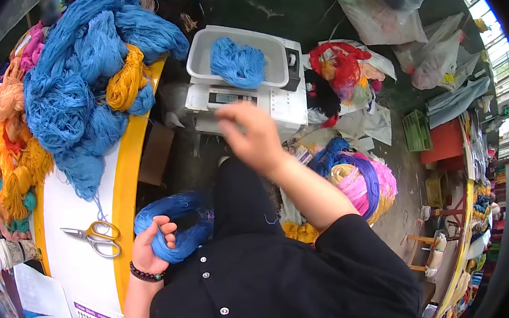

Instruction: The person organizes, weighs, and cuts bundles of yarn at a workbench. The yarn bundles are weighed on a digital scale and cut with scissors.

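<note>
My left hand (154, 241) is closed round a skein of blue yarn (183, 245), held low by my left side. My right hand (252, 136) reaches forward with thumb and fingers apart, nothing in it. In this view it overlaps the front of a white digital scale (289, 103), its fingers close by the display. On the scale sits a pale plastic tray (198, 57), and a lighter blue bundle of yarn (238, 63) lies inside the tray.
On the yellow-edged table (80, 194) at left lie a large blue yarn heap (59, 104), a yellow skein (127, 79) and scissors (99, 235). Multicoloured yarn (364, 185) is piled at right. Plastic bags (384, 8) and a green crate (416, 131) stand farther off.
</note>
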Available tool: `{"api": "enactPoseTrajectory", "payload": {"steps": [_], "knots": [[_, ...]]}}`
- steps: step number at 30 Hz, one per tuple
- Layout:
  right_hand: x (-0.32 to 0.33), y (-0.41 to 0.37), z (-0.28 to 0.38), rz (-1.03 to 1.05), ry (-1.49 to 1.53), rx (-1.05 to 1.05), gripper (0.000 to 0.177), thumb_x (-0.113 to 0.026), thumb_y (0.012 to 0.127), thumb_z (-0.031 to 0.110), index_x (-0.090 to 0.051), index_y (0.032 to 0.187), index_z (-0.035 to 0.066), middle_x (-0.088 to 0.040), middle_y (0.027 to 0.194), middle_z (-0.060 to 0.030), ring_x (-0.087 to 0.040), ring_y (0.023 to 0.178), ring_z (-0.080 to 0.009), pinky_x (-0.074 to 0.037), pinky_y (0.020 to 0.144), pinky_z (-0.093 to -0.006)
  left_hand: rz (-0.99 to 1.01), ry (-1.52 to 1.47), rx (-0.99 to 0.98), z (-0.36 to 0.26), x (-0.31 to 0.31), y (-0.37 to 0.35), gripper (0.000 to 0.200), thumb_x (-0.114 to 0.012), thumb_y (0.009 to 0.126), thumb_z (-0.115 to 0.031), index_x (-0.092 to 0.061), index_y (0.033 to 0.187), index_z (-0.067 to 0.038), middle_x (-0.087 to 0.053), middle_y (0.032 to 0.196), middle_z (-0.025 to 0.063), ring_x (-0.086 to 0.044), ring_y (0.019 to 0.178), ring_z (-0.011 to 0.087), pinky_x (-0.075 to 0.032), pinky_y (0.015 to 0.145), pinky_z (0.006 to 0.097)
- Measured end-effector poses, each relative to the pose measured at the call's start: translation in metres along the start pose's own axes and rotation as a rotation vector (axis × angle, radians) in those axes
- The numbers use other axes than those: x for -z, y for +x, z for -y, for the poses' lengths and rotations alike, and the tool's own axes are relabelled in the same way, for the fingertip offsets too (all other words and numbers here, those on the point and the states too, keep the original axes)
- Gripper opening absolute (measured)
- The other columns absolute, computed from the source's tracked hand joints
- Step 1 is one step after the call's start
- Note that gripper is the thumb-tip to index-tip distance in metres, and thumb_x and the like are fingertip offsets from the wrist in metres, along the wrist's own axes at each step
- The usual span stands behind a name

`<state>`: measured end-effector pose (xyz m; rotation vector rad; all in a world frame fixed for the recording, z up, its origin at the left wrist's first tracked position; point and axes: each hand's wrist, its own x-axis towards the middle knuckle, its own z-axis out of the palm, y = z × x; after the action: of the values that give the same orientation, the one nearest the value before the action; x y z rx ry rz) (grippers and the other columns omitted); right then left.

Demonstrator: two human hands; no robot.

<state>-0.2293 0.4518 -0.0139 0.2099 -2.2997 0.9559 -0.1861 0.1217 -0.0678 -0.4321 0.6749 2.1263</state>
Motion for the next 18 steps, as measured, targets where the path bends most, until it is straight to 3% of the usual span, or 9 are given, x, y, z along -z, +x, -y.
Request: {"api": "enactPoseTrajectory", "payload": {"steps": [1, 2, 4, 5, 7, 9, 13, 16, 18], "knots": [[0.017, 0.003, 0.058, 0.074, 0.294, -0.079, 0.01, -0.066, 0.08, 0.005, -0.067, 0.09, 0.003, -0.067, 0.083, -0.0102, -0.063, 0.076, -0.0295, -0.051, 0.068, -0.0338, 0.0, 0.018, 0.007, 0.0, 0.0, -0.002, 0.023, -0.055, 0.094, -0.022, -0.06, 0.106, -0.003, -0.069, 0.095, 0.0136, -0.067, 0.074, 0.02, -0.056, 0.065, 0.0289], [0.035, 0.003, 0.09, 0.243, 0.564, 0.001, 0.007, -0.066, 0.082, 0.006, -0.067, 0.088, 0.003, -0.068, 0.085, -0.0093, -0.064, 0.076, -0.0278, -0.051, 0.067, -0.0339, 0.006, 0.032, 0.017, 0.0, 0.0, -0.002, 0.022, -0.055, 0.094, -0.022, -0.06, 0.106, -0.004, -0.07, 0.094, 0.0133, -0.067, 0.073, 0.0199, -0.056, 0.064, 0.0289], [0.067, 0.004, 0.145, 0.465, 1.097, 0.17, 0.012, -0.065, 0.085, 0.012, -0.066, 0.09, 0.001, -0.067, 0.09, -0.0107, -0.063, 0.081, -0.029, -0.051, 0.072, -0.0358, -0.144, 0.048, 0.015, 0.009, 0.004, -0.001, 0.022, -0.054, 0.094, -0.02, -0.06, 0.106, -0.003, -0.07, 0.091, 0.0129, -0.067, 0.071, 0.0191, -0.055, 0.062, 0.0287], [0.076, 0.004, 0.162, 0.59, 1.368, 0.165, 0.017, -0.063, 0.087, 0.015, -0.065, 0.094, -0.001, -0.066, 0.093, -0.012, -0.062, 0.085, -0.0297, -0.05, 0.075, -0.0359, -0.031, 0.084, 0.028, 0.004, -0.007, -0.006, 0.021, -0.054, 0.094, -0.02, -0.06, 0.106, -0.003, -0.07, 0.09, 0.0128, -0.067, 0.071, 0.0188, -0.055, 0.062, 0.0283], [0.093, 0.004, 0.186, 0.84, 1.764, 0.024, 0.026, -0.059, 0.092, 0.021, -0.063, 0.101, -0.003, -0.063, 0.1, -0.0147, -0.06, 0.092, -0.0311, -0.047, 0.081, -0.0362, -0.018, 0.079, 0.016, 0.01, -0.009, -0.007, 0.019, -0.054, 0.093, -0.017, -0.061, 0.105, -0.004, -0.07, 0.089, 0.0118, -0.067, 0.071, 0.018, -0.055, 0.061, 0.0276], [0.11, 0.015, 0.201, 1.099, 1.921, -0.215, 0.037, -0.06, 0.093, 0.026, -0.062, 0.11, -0.007, -0.062, 0.109, -0.018, -0.06, 0.098, -0.0321, -0.049, 0.082, -0.036, -0.02, 0.109, 0.0, 0.014, -0.012, -0.011, 0.018, -0.054, 0.093, -0.016, -0.061, 0.105, -0.004, -0.07, 0.088, 0.0106, -0.066, 0.071, 0.017, -0.054, 0.061, 0.0266], [0.11, 0.015, 0.209, 1.223, 1.9, -0.238, 0.029, -0.06, 0.093, 0.024, -0.064, 0.097, -0.005, -0.061, 0.092, -0.014, -0.059, 0.084, -0.0284, -0.048, 0.072, -0.0352, -0.052, 0.11, -0.004, 0.019, -0.01, -0.017, 0.017, -0.054, 0.093, -0.015, -0.061, 0.104, -0.005, -0.069, 0.087, 0.0095, -0.066, 0.07, 0.0165, -0.054, 0.06, 0.0258], [0.103, 0.005, 0.208, 1.14, 1.892, -0.224, 0.027, -0.061, 0.092, 0.023, -0.064, 0.094, -0.004, -0.061, 0.09, -0.0131, -0.059, 0.082, -0.0282, -0.048, 0.071, -0.0354, -0.061, 0.103, -0.012, 0.02, -0.012, -0.019, 0.016, -0.054, 0.093, -0.015, -0.061, 0.103, -0.005, -0.069, 0.088, 0.0097, -0.066, 0.071, 0.0167, -0.054, 0.06, 0.0255], [0.086, 0.001, 0.207, 0.838, 1.869, 0.19, 0.025, -0.063, 0.091, 0.022, -0.064, 0.093, -0.003, -0.062, 0.089, -0.0126, -0.06, 0.081, -0.0278, -0.048, 0.07, -0.035, -0.058, 0.095, -0.015, 0.021, -0.012, -0.019, 0.016, -0.054, 0.093, -0.015, -0.061, 0.103, -0.005, -0.069, 0.088, 0.0099, -0.066, 0.071, 0.0168, -0.054, 0.06, 0.0253]]}}
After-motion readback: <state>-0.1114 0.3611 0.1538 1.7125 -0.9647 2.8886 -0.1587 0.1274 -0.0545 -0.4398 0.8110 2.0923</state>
